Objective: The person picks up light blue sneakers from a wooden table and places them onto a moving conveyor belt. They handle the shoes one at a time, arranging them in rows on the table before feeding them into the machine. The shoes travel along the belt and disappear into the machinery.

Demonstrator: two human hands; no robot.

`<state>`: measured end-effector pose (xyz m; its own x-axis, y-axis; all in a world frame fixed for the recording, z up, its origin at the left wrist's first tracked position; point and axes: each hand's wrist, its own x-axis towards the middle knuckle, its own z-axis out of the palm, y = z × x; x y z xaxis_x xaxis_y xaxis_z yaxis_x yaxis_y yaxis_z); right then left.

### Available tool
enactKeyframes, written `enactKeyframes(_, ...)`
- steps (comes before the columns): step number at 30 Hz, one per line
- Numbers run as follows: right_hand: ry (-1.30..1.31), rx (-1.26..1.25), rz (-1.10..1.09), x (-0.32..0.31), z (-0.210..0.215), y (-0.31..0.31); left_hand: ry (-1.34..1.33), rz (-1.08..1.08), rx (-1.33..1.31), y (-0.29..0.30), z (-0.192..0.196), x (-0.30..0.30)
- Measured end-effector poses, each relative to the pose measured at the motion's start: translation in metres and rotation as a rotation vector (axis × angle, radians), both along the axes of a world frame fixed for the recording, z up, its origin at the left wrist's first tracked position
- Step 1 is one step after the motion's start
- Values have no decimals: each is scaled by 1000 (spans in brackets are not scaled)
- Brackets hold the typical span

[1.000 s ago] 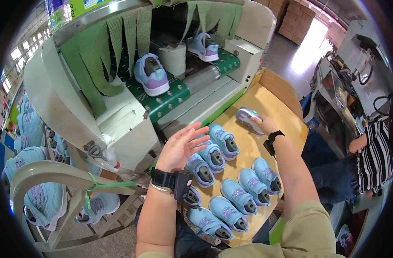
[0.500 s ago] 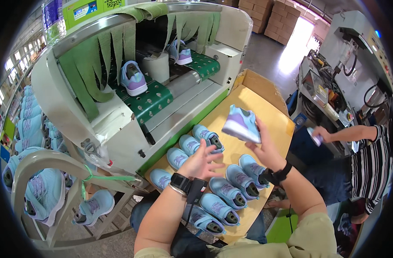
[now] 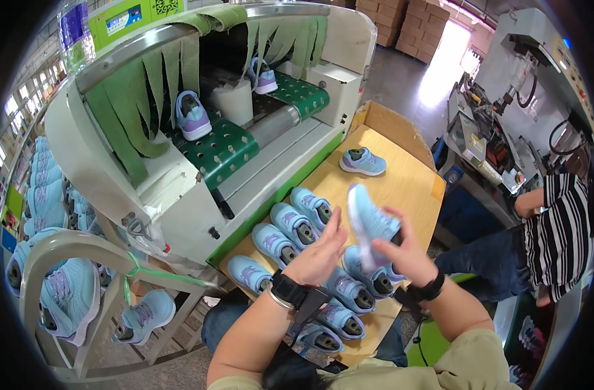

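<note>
Right hand (image 3: 410,252) drawn nearer, shoe (image 3: 373,224) in its grip

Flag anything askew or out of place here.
One blue shoe stands apart at the far end of the table, turned unlike the rows of shoes. Some green curtain strips are folded over the metal rail; others hang.

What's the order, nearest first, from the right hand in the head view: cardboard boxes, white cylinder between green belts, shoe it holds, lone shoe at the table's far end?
1. Held shoe: in the right hand.
2. Lone shoe: ahead, slightly left.
3. White cylinder: farther off, left.
4. Cardboard boxes: distant background.
</note>
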<state>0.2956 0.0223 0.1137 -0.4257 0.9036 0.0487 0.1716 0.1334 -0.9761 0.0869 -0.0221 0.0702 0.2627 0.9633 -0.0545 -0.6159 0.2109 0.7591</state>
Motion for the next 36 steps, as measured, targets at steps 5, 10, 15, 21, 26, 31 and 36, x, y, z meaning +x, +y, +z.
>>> enactKeyframes(5,-565,347,-253,84,-11,55,169,194,-20,11,-11,-32)
enactKeyframes(10,-773,38,182,138,-57,87,-10,251,-182,15,-19,-43)
enactKeyframes(15,-1182,-26,273,76,-6,186,53,291,-265,20,-26,-44)
enactKeyframes(21,-824,136,-276,-20,-53,302,113,299,-299,22,-27,-47)
enactKeyframes(26,-993,215,-380,-87,-122,297,141,305,-306,21,-24,-56)
enactKeyframes(31,-383,302,53,-54,-119,271,67,280,-270,27,-23,-58)
enactKeyframes(36,-245,-381,397,-44,-77,200,80,280,-260,20,-25,-56)
